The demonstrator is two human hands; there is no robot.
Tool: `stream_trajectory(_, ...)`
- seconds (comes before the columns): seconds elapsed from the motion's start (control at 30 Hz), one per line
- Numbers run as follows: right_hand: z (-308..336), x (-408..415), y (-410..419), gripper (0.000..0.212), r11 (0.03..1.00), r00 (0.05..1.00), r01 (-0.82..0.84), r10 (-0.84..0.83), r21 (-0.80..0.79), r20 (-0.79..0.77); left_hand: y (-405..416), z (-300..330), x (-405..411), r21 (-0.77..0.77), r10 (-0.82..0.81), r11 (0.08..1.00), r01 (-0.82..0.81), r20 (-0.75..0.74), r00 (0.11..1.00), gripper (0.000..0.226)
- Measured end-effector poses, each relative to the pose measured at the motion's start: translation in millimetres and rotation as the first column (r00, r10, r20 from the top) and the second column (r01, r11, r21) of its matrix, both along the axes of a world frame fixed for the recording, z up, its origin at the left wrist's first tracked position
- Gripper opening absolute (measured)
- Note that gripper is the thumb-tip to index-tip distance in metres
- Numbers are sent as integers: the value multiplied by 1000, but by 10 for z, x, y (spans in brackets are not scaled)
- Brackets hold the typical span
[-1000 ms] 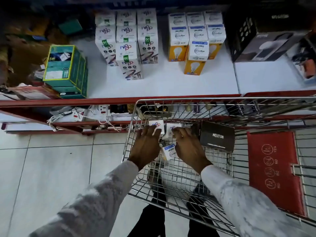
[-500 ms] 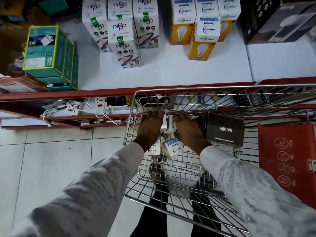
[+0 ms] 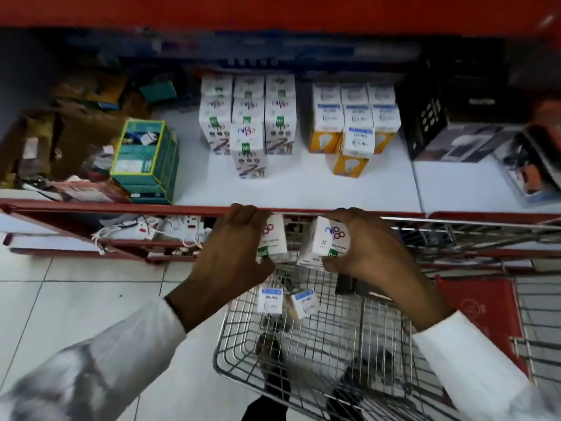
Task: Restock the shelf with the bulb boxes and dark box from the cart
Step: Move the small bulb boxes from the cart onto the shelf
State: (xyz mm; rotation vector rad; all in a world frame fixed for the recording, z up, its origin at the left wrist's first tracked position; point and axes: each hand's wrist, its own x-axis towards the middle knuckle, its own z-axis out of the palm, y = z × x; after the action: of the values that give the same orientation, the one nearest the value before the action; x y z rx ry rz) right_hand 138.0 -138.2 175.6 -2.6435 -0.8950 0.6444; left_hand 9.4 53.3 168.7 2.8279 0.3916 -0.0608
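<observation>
My left hand (image 3: 233,253) grips a white Nippo bulb box (image 3: 274,238), and my right hand (image 3: 367,250) grips a second white Nippo bulb box (image 3: 329,241). Both boxes are lifted above the front of the wire cart (image 3: 303,354), just below the red edge of the white shelf (image 3: 303,183). Two small white-and-blue bulb boxes (image 3: 270,300) (image 3: 305,303) lie in the cart's basket. The dark box (image 3: 346,284) is mostly hidden under my right hand. On the shelf stand a group of Nippo boxes (image 3: 247,126) and a group of orange-and-white bulb boxes (image 3: 353,126).
A green box stack (image 3: 145,159) sits at the shelf's left, with cardboard clutter behind it. Large dark boxes (image 3: 449,132) fill the shelf's right. Below the shelf edge lie white sockets and cables (image 3: 170,229). The cart's red child-seat flap (image 3: 482,311) is at right. The floor is tiled.
Both hands have come up out of the cart basket, each now holding a Nippo box near the shelf edge. The view has tilted up toward the shelf.
</observation>
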Motion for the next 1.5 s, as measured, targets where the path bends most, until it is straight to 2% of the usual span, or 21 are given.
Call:
stream_trajectory(0.13,530,118,163,86,998,1000,11,-12,55,8,244,463,-46,65,79,995,-82,40,996,83)
stream_trajectory(0.3,839,301,570,87,990,993,9,-26,144,116,600,792,56,129,164,977,-171,63,984,83)
stream_trajectory(0.53,597,590,1150,85,993,967,2,-33,121,252,1078,524,486,137,244,959,-248,46,969,81)
stream_trajectory(0.67,377,740,1402,84,996,963,4,-29,93,269,1249,305,734,116,269,955,-272,38,962,83)
stream_trajectory(0.87,136,880,1616,71,999,959,-28,21,20,282,1345,102,941,103,265,959,-265,12,964,81)
stream_trajectory(1.13,13,943,1736,86,998,968,-65,57,21,246,1429,-78,1050,51,275,959,-277,51,960,74)
stream_trajectory(1.23,-24,956,1738,80,997,964,-70,61,27,260,1437,-127,1040,32,271,961,-273,59,961,71)
stream_trajectory(1.37,-83,934,1671,61,995,948,-77,51,68,316,1431,-160,985,-7,248,969,-248,47,968,72)
stream_trajectory(1.5,-114,792,1465,70,992,938,-88,50,96,344,1292,-105,806,58,219,974,-221,33,975,81)
